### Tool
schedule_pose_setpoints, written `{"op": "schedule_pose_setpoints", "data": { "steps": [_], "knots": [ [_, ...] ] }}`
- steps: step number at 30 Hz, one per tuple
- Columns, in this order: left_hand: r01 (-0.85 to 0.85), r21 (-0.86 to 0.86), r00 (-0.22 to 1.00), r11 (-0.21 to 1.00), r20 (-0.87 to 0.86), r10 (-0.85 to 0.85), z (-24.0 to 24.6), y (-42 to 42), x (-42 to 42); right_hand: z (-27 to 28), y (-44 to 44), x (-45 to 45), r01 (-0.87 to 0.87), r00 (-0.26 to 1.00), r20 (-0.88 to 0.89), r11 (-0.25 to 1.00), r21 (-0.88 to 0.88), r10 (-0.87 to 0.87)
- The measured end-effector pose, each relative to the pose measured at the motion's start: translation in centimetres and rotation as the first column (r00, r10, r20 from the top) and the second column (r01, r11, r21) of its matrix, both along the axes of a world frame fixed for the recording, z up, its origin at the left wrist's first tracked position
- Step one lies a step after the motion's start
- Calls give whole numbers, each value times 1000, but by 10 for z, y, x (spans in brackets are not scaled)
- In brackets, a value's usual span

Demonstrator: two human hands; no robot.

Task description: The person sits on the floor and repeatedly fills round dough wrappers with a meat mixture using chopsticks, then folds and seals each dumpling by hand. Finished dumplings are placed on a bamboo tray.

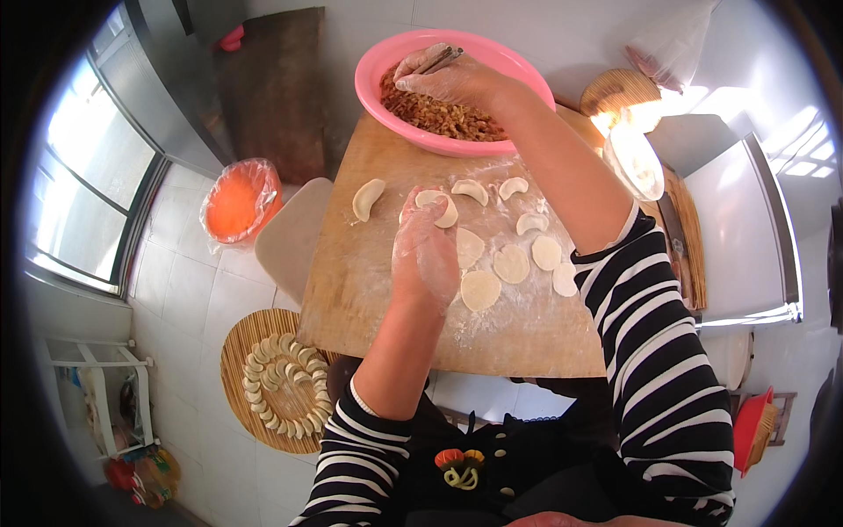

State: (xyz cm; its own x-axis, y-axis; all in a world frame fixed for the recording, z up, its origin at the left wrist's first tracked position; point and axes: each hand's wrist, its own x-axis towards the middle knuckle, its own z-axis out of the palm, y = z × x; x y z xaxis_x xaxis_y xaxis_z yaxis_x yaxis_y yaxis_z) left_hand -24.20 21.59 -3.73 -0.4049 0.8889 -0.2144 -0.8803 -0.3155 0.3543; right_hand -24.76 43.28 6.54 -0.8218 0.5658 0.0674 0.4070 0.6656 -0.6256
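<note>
A round dough wrapper (pixel 445 209) lies in my flour-dusted left hand (pixel 427 253), held over the wooden board. My right hand (pixel 454 80) reaches into a pink plastic basin (pixel 520 62) and grips what look like chopsticks (pixel 442 59); their lower ends are hidden. Chopped filling (pixel 448 118) covers the bottom of that basin. Several folded dumplings, one of them a crescent (pixel 368 199) at the left, sit across the upper part of the board. Below them are several flat wrappers, among them a wrapper (pixel 481 290) near the middle.
Loose flour dusts the wooden board (pixel 369 290). At the lower left, a round slatted tray (pixel 237 369) bears rings of dumplings. An orange lined bin (pixel 238 204) stands beside a stool (pixel 293 237). A white bowl (pixel 635 165) and a knife (pixel 672 221) lie at the right.
</note>
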Motion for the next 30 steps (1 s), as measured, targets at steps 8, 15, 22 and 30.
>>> {"op": "schedule_pose_setpoints", "data": {
  "steps": [8, 15, 22, 30],
  "knots": [
    [27, 16, 1000, 1000, 13, -27, -3, -1, -4, -6, -10, 19, 2, 999, 42, 998, 69, -5],
    [16, 21, 1000, 1000, 11, -16, -4, 0, -4, -20, -6, 47, 69, 988, -134, 992, -103, -83],
    [4, 33, 998, 999, 57, -6, -7, 1, -6, -16, -4, 86, -44, 920, -375, 925, -377, -109],
    [-14, 53, 998, 999, 68, 10, -7, 2, -9, -27, 17, 111, -146, 793, -554, 804, -576, -253]
  ]
}}
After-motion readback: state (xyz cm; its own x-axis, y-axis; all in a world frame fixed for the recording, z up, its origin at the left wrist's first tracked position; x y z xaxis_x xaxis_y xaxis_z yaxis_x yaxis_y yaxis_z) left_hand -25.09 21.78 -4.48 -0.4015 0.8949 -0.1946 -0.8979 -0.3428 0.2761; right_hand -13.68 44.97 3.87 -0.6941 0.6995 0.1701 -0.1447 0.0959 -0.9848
